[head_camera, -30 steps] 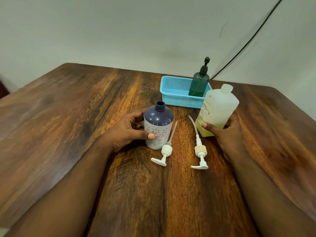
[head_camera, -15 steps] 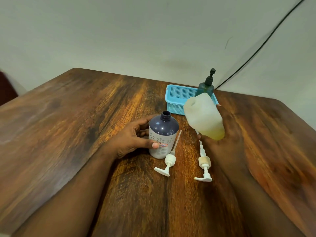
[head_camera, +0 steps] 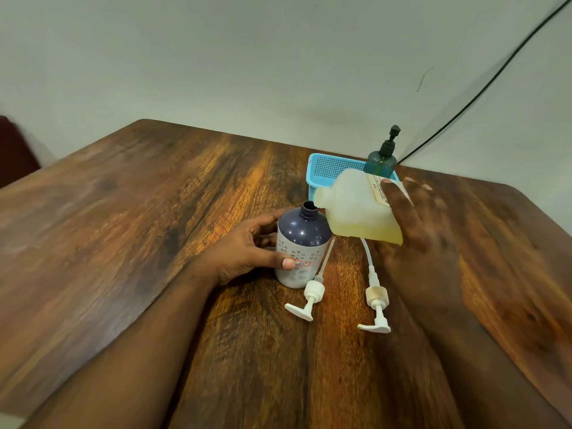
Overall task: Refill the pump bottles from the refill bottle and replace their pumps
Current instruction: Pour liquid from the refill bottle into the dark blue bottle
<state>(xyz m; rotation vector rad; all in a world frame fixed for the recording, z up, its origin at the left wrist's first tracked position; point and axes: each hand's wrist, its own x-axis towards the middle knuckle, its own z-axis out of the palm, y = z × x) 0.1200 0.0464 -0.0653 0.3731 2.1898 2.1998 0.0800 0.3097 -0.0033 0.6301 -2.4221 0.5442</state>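
Note:
An open dark-blue and white pump bottle (head_camera: 301, 249) stands upright on the wooden table (head_camera: 154, 227). My left hand (head_camera: 247, 252) grips its side. My right hand (head_camera: 421, 230) holds the translucent refill bottle (head_camera: 356, 209) tipped leftward in the air, with its mouth just right of the pump bottle's open neck. Yellow liquid sits in the refill bottle's lower part. Two white pumps (head_camera: 311, 300) (head_camera: 376, 308) lie on the table in front of the bottles. A green pump bottle (head_camera: 382, 159) with its pump fitted stands in a blue basket (head_camera: 328, 168) behind.
A black cable (head_camera: 483, 88) runs down the wall to the table's far right corner. The wall stands close behind the table. A dark red object (head_camera: 15, 150) shows at the left edge.
My right hand lifted the refill bottle off the table, swung it left and tipped it until its mouth came beside the pump bottle's neck. My left hand kept its grip.

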